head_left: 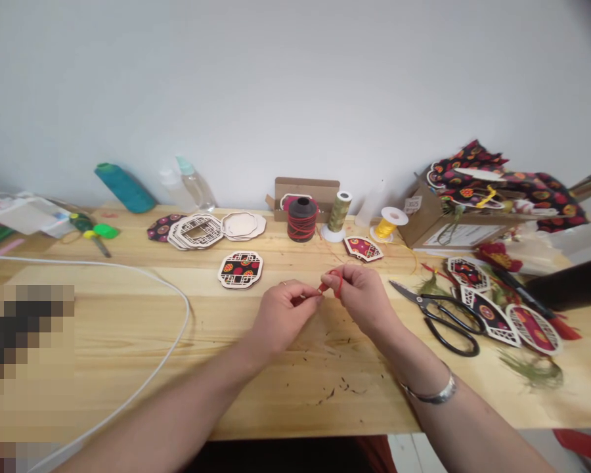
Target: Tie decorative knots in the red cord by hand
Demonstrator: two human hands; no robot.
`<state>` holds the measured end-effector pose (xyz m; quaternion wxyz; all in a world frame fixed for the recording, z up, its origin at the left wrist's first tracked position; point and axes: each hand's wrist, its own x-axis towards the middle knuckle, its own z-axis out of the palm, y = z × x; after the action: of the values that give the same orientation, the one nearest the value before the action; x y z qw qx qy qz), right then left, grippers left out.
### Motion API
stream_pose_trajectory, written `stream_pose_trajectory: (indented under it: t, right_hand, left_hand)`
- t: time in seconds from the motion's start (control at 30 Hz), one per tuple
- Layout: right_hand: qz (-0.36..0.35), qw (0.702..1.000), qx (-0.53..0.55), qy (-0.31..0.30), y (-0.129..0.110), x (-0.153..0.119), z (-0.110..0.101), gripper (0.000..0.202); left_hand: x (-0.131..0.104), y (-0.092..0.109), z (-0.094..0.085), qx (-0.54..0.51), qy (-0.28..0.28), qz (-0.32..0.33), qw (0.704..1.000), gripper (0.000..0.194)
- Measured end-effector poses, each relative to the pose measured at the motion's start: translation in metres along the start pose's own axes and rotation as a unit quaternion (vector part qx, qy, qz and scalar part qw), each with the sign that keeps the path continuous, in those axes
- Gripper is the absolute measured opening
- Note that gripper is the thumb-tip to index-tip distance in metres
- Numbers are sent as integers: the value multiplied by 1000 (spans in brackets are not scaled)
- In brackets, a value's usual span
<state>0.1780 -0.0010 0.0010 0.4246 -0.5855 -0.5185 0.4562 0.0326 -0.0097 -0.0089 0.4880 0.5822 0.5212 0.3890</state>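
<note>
Near the middle of the wooden table, my left hand and my right hand meet at the fingertips. A thin red cord loops around the fingers of my right hand, which pinches it. The left thumb and index finger are pressed together on the cord's other end, mostly hidden by the fingertips. Beyond my left hand lies an octagonal wooden piece with patterned fabric. A spool of red cord stands behind my hands, and a fan-shaped piece lies to its right.
Black-handled scissors lie right of my right hand, beside several decorated pieces. A cardboard box holds patterned fabric at the back right. Yellow thread, a teal cone and lattice pieces line the back. A white cable curves at left.
</note>
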Motion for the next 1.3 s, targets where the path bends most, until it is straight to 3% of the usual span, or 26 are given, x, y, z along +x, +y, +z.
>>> stream_pose_trajectory:
  t: [0.17,0.37,0.47,0.57,0.63,0.73,0.87,1.1,1.3]
  right_hand:
    - [34,996,78,-24,4,-1,4,22]
    - [45,994,97,-36,4,-2,7,22]
    - [26,998,62,-18,2,-1,5,21]
    - [11,999,24,-18,1,-1,3,20]
    - [0,1000,3,-22,1,-1,4,19]
    - [-20,1000,-10,-21,3,-1,5,16]
    - [-30,999,-12,-30,5,-2,7,17]
    - [-35,999,-32,-21,2,-3,5,15]
    - [-19,1000,8,-10,0,-2,7,13]
  left_hand:
    - [-1,-8,0,47,-15,85,995,10]
    - [-2,-12,0,81,-26,101,991,13]
    - [0,-10,-3,88,26,103,990,12]
    - [2,-8,-6,12,80,111,990,16]
    - [2,-6,-6,-58,62,81,993,23]
    - [2,-3,-5,-131,-13,-2,991,32]
    - [1,-1,-3,-160,-107,-34,981,28]
    - [2,0,-5,-129,-54,-78,987,22]
    - [4,0,-4,-187,-34,-120,974,19]
